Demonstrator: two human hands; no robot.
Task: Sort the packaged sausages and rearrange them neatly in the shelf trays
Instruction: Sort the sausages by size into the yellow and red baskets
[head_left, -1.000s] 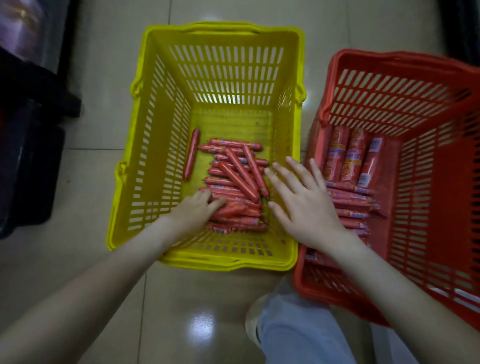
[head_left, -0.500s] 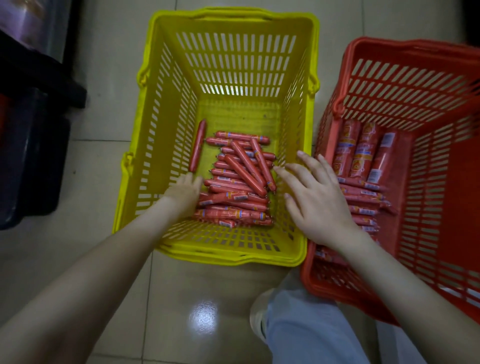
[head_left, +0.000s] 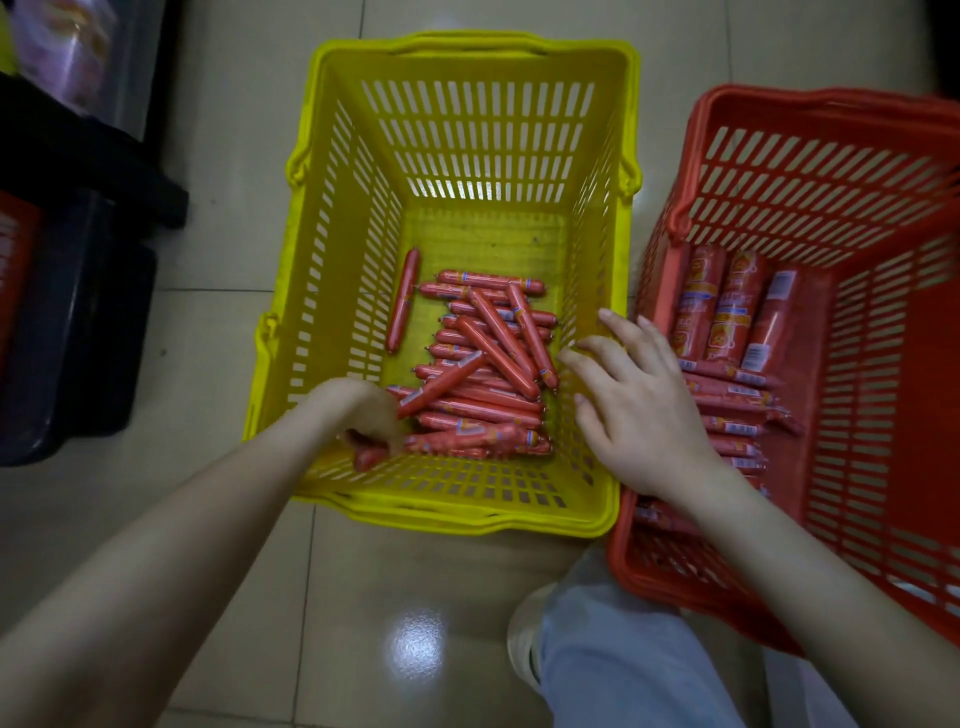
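A yellow basket (head_left: 332, 291) on the floor holds a pile of several thin red packaged sausages (head_left: 483, 374); one thin sausage (head_left: 402, 301) lies apart along the left wall. My left hand (head_left: 358, 415) reaches into the basket's near left corner, fingers curled down around the ends of sausages at the pile's near edge. My right hand (head_left: 639, 400) hovers with spread straight fingers over the yellow basket's right wall and holds nothing. The red basket (head_left: 883, 364) on the right holds thicker sausages (head_left: 727, 306) standing side by side and thin ones stacked flat (head_left: 732, 400).
Both baskets stand side by side on a glossy tiled floor (head_left: 218, 260). A dark shelf base and dark bin (head_left: 67, 322) sit at the left. My knee in light jeans and a shoe (head_left: 597, 670) are below the baskets.
My left hand slid left off the top of the pile to its near left edge and curled its fingers around sausages. My right hand stayed spread beside the pile.
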